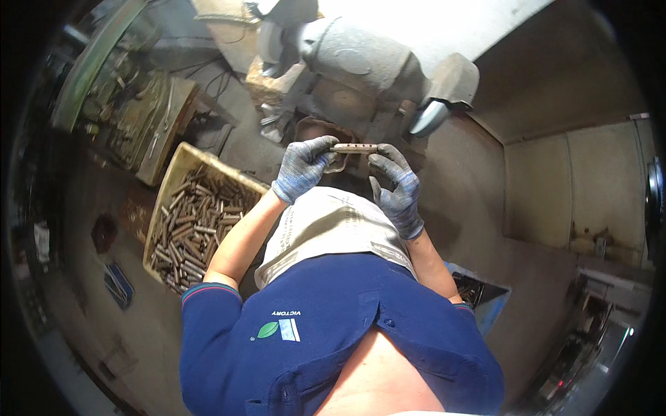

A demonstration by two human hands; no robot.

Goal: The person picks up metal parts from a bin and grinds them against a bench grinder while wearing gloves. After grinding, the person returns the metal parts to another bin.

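Note:
A short metal rod [356, 148] with a row of small dark holes along its side lies level between my two gloved hands, in front of the grinder. The gloved fingers of my left hand [302, 168] are closed on its left end. My right hand [400, 188] pinches the right end between thumb and upper fingers, the lower ones curled away from it. Both gloves are blue-grey knit with dark, dirty fingertips. A pale cloth apron [326, 218] covers my lap just below the rod.
Ahead stands a large grey bench grinder [364, 55] with a guarded wheel at each end. A yellowish bin [163, 201] heaped with similar metal rods [191, 236] sits to my left. Beyond it is a greasy machine [132, 111]. A blue bin [494, 305] is by my right elbow.

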